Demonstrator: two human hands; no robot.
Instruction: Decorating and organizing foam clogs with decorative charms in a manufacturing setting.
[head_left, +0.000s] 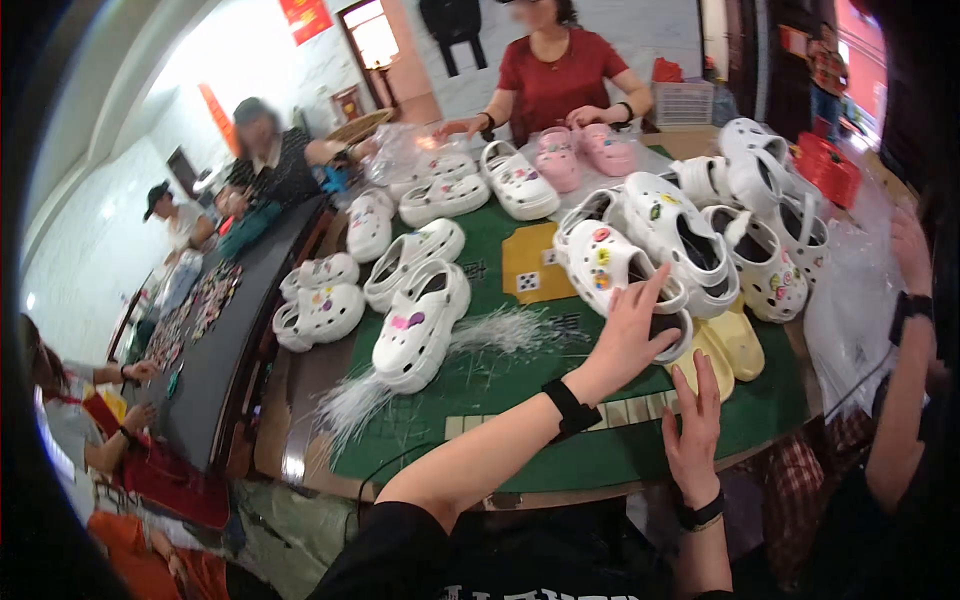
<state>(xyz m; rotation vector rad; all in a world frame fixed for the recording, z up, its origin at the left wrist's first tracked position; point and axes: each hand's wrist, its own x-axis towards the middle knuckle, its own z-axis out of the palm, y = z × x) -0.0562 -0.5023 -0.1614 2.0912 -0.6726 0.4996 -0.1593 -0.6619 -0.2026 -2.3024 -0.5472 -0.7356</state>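
My left hand (pixel 630 335) reaches out over the green table mat (pixel 520 400). Its fingers are spread and lie on the heel end of a white clog with coloured charms (pixel 603 262); I see no closed grip. My right hand (pixel 693 435) rests flat near the table's front edge, fingers together and pointing away from me. It holds nothing. Its fingertips are just below a pair of yellow clogs (pixel 728 345). Both wrists wear black bands.
Several white clogs (pixel 420 325) lie across the mat, and pink ones (pixel 580 152) at the far side. A pile of thin white plastic strands (pixel 480 335) lies mid-table. A person in red (pixel 560 75) sits opposite. Another person's arm (pixel 905 330) and clear bags (pixel 850 300) are at right.
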